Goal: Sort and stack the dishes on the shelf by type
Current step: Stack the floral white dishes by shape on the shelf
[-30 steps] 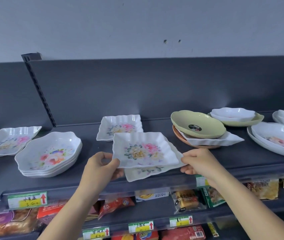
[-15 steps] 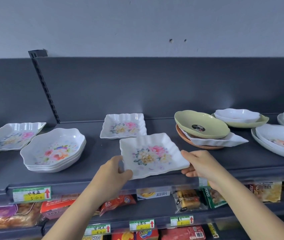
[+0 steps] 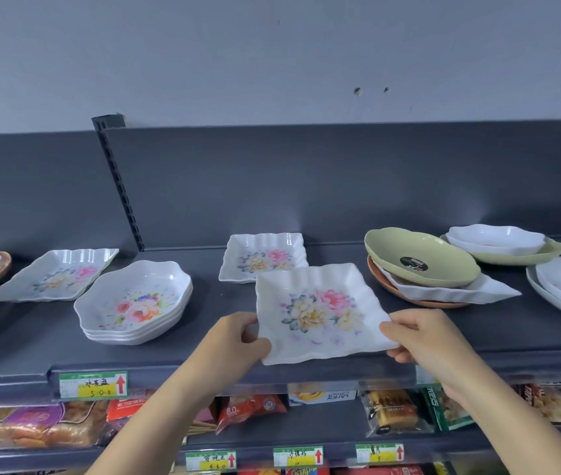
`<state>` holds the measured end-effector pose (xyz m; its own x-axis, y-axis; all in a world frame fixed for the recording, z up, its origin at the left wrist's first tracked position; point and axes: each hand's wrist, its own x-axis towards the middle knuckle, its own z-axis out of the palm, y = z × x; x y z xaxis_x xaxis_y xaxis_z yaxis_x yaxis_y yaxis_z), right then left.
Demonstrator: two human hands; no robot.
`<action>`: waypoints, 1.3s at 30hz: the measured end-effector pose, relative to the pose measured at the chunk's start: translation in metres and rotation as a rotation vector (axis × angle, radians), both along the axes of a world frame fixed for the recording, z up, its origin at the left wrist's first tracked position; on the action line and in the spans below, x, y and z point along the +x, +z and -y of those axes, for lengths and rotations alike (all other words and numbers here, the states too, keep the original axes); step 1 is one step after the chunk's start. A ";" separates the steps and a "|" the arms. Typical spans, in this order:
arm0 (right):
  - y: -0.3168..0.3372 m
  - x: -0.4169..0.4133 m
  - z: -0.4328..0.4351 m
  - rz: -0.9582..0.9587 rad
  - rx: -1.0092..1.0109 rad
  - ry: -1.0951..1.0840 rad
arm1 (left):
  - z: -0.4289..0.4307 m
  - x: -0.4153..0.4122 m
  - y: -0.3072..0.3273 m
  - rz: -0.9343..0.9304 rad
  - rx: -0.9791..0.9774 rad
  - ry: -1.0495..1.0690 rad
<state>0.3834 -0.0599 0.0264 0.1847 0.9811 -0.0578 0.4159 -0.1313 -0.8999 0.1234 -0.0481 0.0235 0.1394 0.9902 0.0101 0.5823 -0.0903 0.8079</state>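
At the far left of the shelf (image 3: 32, 354) lies a diamond floral plate (image 3: 56, 275), and beside it a stack of floral scalloped bowls (image 3: 135, 303), which looks already gathered by type. My left hand (image 3: 234, 341) pinches the near left corner of the square floral plate (image 3: 323, 311), thumb on the rim and fingers curled beneath. That plate is at the shelf's front edge, just in front of a matching back square plate (image 3: 263, 257). My right hand (image 3: 423, 337) grips the near right corner the same way. Further right, a green oval dish (image 3: 419, 255) sits tilted on a white diamond dish (image 3: 460, 291) and a brown dish (image 3: 409, 296); this mixed pile is not yet sorted.

I judge that I am squaring up the square plates. The next move calls for letting go and bringing the back square plate onto this one.

A second ago another plate jutted out askew beneath the one I hold; now none shows under it.
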 end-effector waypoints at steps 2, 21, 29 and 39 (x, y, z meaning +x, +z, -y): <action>0.007 -0.003 0.001 -0.003 0.061 -0.003 | -0.001 -0.003 0.008 0.014 0.064 -0.013; 0.003 -0.086 -0.156 0.345 0.085 -0.010 | -0.178 -0.063 0.048 -0.455 -0.114 -0.020; -0.018 -0.092 -0.172 0.483 -0.005 -0.036 | -0.198 -0.063 0.033 -0.644 -0.226 -0.177; -0.030 -0.088 -0.166 0.318 -0.088 -0.017 | -0.188 -0.054 0.030 -0.805 -0.176 -0.220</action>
